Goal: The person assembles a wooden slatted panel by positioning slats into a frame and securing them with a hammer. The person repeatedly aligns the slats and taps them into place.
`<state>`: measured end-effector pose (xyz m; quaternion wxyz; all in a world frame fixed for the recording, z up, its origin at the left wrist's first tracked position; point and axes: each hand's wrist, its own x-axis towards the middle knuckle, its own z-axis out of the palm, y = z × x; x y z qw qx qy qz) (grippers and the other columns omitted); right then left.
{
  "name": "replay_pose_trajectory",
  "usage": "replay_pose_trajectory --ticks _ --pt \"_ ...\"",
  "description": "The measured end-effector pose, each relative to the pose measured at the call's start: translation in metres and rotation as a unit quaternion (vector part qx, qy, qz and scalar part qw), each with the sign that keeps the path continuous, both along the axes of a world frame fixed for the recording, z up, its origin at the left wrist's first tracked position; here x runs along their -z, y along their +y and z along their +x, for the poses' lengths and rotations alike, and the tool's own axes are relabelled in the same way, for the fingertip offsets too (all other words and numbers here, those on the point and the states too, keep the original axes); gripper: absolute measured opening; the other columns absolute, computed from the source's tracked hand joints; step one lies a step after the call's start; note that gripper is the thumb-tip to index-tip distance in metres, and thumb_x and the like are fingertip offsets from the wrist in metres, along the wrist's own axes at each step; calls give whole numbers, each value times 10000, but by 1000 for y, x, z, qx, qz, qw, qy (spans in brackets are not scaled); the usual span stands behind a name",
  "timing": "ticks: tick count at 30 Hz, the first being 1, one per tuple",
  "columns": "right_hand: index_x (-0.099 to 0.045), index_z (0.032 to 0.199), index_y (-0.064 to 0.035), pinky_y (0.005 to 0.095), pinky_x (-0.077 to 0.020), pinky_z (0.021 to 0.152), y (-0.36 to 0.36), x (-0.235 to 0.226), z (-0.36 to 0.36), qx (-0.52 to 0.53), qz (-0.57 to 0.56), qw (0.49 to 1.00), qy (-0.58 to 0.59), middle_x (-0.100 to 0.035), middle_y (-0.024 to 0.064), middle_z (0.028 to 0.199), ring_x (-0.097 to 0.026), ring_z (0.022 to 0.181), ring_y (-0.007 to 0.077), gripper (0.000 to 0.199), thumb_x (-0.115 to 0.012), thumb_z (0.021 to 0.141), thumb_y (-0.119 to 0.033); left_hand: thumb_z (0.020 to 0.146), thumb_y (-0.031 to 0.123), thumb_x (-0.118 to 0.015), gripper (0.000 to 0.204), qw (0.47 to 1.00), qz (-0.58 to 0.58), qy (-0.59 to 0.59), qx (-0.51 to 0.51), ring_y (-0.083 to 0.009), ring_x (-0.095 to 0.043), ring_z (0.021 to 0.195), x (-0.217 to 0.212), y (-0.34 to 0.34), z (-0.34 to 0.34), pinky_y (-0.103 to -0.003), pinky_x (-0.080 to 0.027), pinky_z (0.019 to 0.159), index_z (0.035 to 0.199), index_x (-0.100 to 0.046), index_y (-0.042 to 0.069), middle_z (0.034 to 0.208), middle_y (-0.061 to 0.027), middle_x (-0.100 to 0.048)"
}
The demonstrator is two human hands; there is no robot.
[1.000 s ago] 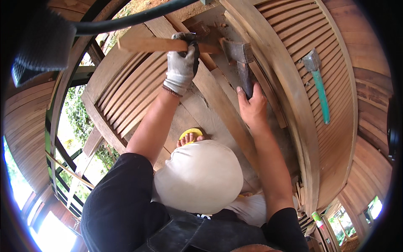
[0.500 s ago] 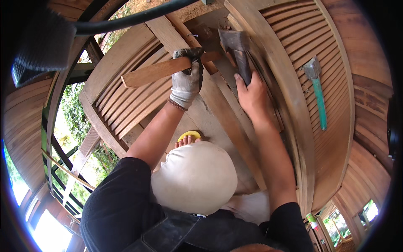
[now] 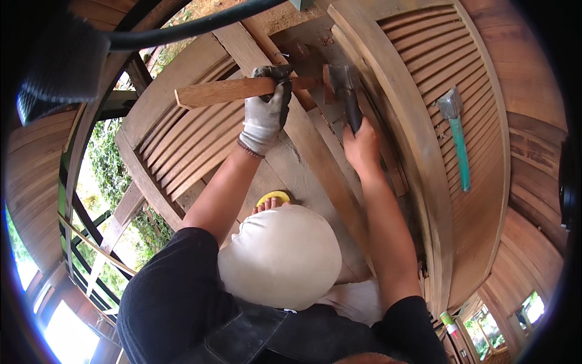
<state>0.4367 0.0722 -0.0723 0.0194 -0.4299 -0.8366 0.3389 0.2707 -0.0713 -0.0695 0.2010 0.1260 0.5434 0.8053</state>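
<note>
My left hand (image 3: 267, 112), in a white and dark work glove, is closed around a reddish-brown wooden slat (image 3: 221, 93). The slat lies nearly level, its long part jutting left and a short end showing right of the glove. My bare right hand (image 3: 364, 142) grips the dark handle of a hatchet (image 3: 350, 100). Its head is close to the slat's right end; whether they touch I cannot tell. Below the glove, a long wooden beam (image 3: 321, 155) slants down to the right across the boards.
A hammer with a green handle (image 3: 459, 151) lies on a louvered wooden panel (image 3: 479, 206) at right. Another louvered panel (image 3: 194, 145) is at left. A nail (image 3: 282, 55) sticks out beyond the glove. My knee (image 3: 282, 258) and toes on a yellow sandal (image 3: 271, 198) are below.
The hatchet has turned and its head has come down beside the slat's right end. The slat's left end has tipped up a little, and my left hand has shifted slightly upward.
</note>
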Motion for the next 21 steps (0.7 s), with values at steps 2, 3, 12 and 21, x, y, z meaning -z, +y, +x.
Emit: replay_pose_trajectory --ticks 2,3,12,21 --pt "-604 951 17 490 -505 708 -10 -9 16 31 -36 999 -10 -660 270 801 -654 836 469 317 -683 887 -283 972 50 -548 151 999 -4 -42 -5 -172 -624 947 -16 -13 -9 -315 -531 848 1117 -586 31 1089 -120 -667" --pt "-603 949 16 493 -503 704 -10 -9 23 32 -12 999 -20 -659 266 793 -654 826 467 319 -686 887 -287 975 94 -557 165 998 -5 -60 -6 -194 -634 979 -26 -18 -15 -348 -535 898 1117 -601 22 1108 -134 -660" --pt "-595 1171 -9 495 -507 856 3 18 125 -52 149 983 -98 -642 256 1098 -626 1032 421 446 -745 814 -230 975 162 -563 314 980 80 -167 79 -353 -655 1101 -38 -55 -36 -494 -541 964 1241 -555 -3 1039 -145 -673" --pt "-577 943 -13 473 -497 749 -6 -112 55 -318 -90 943 -39 -628 209 898 -622 847 399 245 -691 891 -223 948 336 -656 481 917 110 -252 288 -347 -624 1161 -27 -79 37 -491 -471 1042 1296 -549 21 1127 -140 -663"
